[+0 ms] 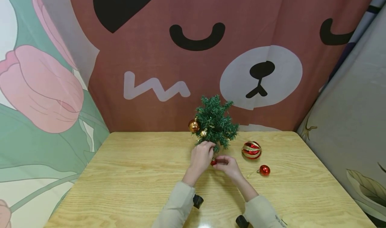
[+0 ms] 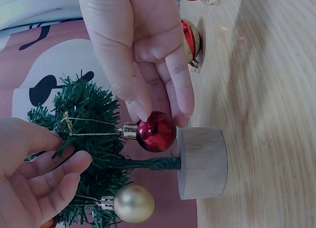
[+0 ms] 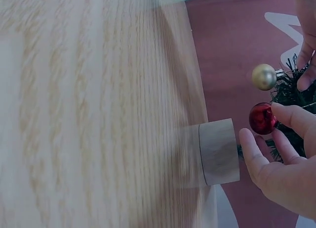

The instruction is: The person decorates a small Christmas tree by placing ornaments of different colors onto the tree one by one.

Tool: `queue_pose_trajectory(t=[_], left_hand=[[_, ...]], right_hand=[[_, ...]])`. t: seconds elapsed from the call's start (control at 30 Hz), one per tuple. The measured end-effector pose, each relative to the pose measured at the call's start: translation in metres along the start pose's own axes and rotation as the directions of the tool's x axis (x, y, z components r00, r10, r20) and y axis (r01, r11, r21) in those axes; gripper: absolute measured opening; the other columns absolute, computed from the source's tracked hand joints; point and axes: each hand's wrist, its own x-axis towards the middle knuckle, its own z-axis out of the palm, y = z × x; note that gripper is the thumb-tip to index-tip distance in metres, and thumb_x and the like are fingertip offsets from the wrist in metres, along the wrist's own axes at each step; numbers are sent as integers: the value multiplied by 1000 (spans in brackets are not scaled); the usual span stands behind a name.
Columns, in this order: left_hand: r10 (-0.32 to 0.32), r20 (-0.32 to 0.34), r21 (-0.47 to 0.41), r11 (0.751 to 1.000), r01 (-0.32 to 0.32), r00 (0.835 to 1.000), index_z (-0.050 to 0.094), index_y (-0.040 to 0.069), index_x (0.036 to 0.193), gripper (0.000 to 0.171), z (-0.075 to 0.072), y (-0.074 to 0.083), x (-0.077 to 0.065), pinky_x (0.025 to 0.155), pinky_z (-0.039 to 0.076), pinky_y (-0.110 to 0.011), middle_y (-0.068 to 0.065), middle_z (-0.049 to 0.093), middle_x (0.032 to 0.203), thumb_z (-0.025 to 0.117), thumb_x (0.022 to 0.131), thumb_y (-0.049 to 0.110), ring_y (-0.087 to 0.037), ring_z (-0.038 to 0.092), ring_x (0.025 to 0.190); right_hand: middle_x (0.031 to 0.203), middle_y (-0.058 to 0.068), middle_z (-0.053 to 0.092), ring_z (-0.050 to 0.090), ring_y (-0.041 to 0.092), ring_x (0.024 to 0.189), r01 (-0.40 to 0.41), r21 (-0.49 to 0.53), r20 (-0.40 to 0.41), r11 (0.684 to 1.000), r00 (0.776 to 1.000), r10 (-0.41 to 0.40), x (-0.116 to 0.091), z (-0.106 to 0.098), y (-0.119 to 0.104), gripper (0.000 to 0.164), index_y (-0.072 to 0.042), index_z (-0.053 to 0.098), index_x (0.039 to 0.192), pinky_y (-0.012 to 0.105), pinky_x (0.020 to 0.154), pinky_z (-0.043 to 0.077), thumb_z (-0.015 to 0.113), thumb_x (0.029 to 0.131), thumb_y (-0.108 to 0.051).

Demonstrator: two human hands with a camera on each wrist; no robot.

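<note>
A small green Christmas tree stands on a round wooden base. My left hand pinches the tip of one of its lower front branches. Just below, a shiny red ball ornament hangs by a gold string looped over the branch by those fingers. Thumb and fingertips of my right hand hold the red ball near its cap. A small matte gold ball and a larger shiny orange-gold ball hang on the tree's left side.
To the right of the tree, a red ball with gold glitter stripes lies on the wooden table. Nearer the front is another small red ball with its string. A curtain with a bear print hangs behind the table.
</note>
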Motion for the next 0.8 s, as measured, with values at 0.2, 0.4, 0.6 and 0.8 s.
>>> queue_pose_trajectory(t=[0.2,0.4,0.6,0.8], left_hand=[[-19,-7,-30,999,19,1000,69,7,87,11,-1,1,-1,48,46,-24,-4,65,79,61,81,4,-16,61,61],[-16,-51,-53,999,14,999,69,6,85,8,0,1,-2,45,43,-21,-5,64,76,63,79,4,-15,59,57],[-22,-65,-61,998,18,998,69,5,87,8,-4,3,1,43,40,-18,-5,64,77,64,80,7,-11,55,51],[-14,-62,-55,998,10,998,69,6,88,10,-6,5,3,42,38,-16,-3,63,78,63,83,11,-9,52,49]], right_hand=[[99,21,58,57,32,90,3,-4,7,1000,1000,-3,-2,-4,-2,34,15,54,107,35,72,49,65,76,6],[103,25,56,56,30,90,13,-18,39,1000,999,-12,-5,-13,0,36,17,51,109,34,76,48,63,78,4],[105,30,53,58,23,86,11,11,81,1000,997,-12,-7,-22,4,35,19,48,110,32,74,49,61,80,4],[104,29,53,57,20,84,9,7,83,1000,996,-10,-12,-29,3,37,19,47,111,27,73,49,61,80,4]])
